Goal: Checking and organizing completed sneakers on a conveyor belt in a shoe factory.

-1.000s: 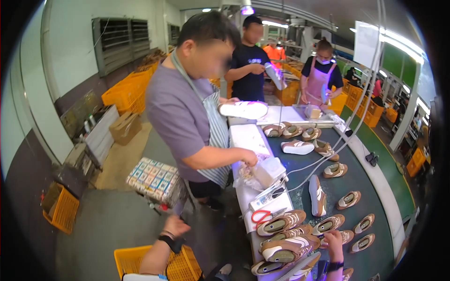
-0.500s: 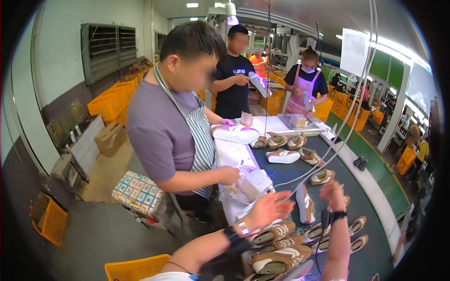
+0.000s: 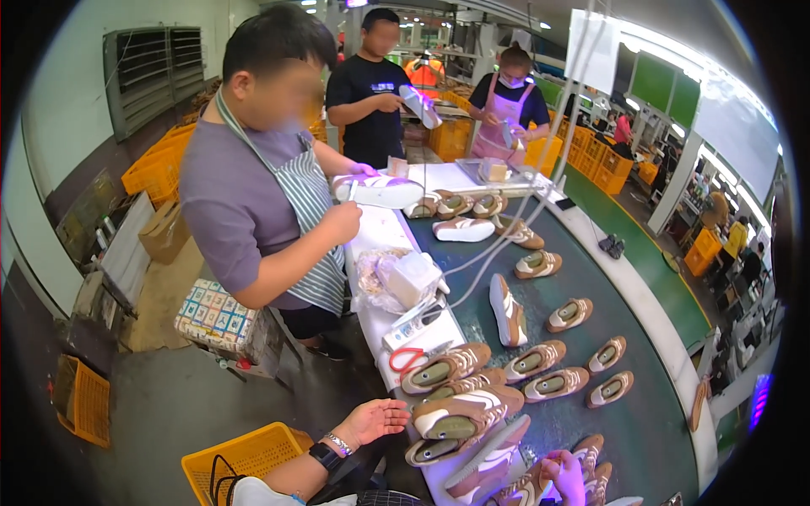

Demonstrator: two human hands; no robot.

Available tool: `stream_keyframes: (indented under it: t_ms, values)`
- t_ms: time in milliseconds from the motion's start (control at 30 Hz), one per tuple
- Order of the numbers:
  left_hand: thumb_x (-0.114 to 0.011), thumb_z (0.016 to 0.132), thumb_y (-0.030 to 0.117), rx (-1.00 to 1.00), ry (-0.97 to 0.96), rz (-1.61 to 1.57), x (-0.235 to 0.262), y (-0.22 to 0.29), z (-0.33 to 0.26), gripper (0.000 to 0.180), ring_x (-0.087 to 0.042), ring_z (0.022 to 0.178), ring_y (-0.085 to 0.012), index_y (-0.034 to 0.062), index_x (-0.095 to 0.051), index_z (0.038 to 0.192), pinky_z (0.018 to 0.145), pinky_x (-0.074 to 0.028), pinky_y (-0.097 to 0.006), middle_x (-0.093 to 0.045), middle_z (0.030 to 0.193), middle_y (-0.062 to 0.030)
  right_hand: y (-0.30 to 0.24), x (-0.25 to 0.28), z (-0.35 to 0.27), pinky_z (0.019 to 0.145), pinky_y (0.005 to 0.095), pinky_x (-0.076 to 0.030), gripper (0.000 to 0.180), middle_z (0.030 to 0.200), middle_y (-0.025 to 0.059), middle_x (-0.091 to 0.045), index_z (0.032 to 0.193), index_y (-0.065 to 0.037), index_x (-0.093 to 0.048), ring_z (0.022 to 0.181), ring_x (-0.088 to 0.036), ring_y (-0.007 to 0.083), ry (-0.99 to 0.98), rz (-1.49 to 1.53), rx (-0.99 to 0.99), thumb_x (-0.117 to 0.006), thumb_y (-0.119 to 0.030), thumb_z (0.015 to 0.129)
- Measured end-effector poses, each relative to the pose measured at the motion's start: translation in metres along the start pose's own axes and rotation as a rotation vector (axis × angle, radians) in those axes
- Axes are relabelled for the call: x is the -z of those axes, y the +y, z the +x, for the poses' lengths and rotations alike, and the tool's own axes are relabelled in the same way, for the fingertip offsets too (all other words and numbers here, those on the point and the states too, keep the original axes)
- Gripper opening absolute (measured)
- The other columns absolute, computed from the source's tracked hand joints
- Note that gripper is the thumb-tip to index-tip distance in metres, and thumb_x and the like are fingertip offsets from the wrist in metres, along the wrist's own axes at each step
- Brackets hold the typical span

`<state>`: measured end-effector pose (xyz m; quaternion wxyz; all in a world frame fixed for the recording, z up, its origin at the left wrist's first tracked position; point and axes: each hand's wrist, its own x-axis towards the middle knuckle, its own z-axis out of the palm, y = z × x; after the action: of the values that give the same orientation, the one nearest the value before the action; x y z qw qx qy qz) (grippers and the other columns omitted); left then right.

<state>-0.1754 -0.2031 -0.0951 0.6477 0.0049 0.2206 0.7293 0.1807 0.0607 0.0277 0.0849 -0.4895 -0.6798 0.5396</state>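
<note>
Dropped lower since the earlier frame: left hand (image 3: 375,419) now spread open, palm up, empty, just left of the near sneaker pile (image 3: 460,413) on the worktop (image 3: 380,325). Right hand (image 3: 567,474) curled around a tan sneaker (image 3: 527,487), steadying it at the near edge.
</note>
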Motion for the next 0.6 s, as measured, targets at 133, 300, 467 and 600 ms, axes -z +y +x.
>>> stream_keyframes:
  t_ms: [133,300,467,600]
  values:
    - [-0.049,0.088,0.025,-0.093,0.220,0.051,-0.027,-0.025,0.004,0.033,-0.058,0.085,-0.0215,-0.0018,-0.056,0.106,0.079,-0.049,-0.037,-0.061,0.091,-0.0114,0.023,0.008,-0.050,0.065,0.0252,-0.043,0.034,0.091,0.0056,-0.056,0.107,0.000,-0.055,0.076,-0.052,0.0138,0.100,-0.129,0.127,-0.063,-0.024,0.083]
    - [-0.054,0.085,0.025,-0.131,0.291,0.102,-0.036,-0.031,0.004,0.030,-0.058,0.078,-0.0196,-0.0005,-0.058,0.100,0.074,-0.049,-0.035,-0.060,0.083,-0.0091,0.040,0.011,-0.092,0.068,0.0264,-0.043,0.027,0.090,0.0055,-0.057,0.104,0.000,-0.056,0.079,-0.051,0.0125,0.190,0.114,0.079,-0.061,-0.017,0.084]
    - [-0.057,0.081,0.022,-0.187,0.520,0.228,-0.038,-0.038,0.005,0.021,-0.058,0.071,-0.0194,0.0023,-0.059,0.089,0.067,-0.051,-0.034,-0.060,0.078,-0.0085,0.060,0.014,-0.102,0.077,0.0278,-0.043,0.028,0.097,0.0085,-0.058,0.108,0.003,-0.054,0.087,-0.052,0.0162,0.212,0.118,0.130,-0.059,-0.011,0.084]
    - [-0.058,0.079,0.021,-0.174,0.643,0.187,-0.029,-0.054,0.005,0.016,-0.057,0.065,-0.0188,0.0059,-0.057,0.077,0.060,-0.049,-0.032,-0.059,0.070,-0.0078,0.061,0.018,-0.110,0.079,0.0286,-0.043,0.031,0.098,0.0097,-0.058,0.109,0.005,-0.054,0.089,-0.052,0.0167,0.201,0.133,0.065,-0.061,-0.010,0.083]
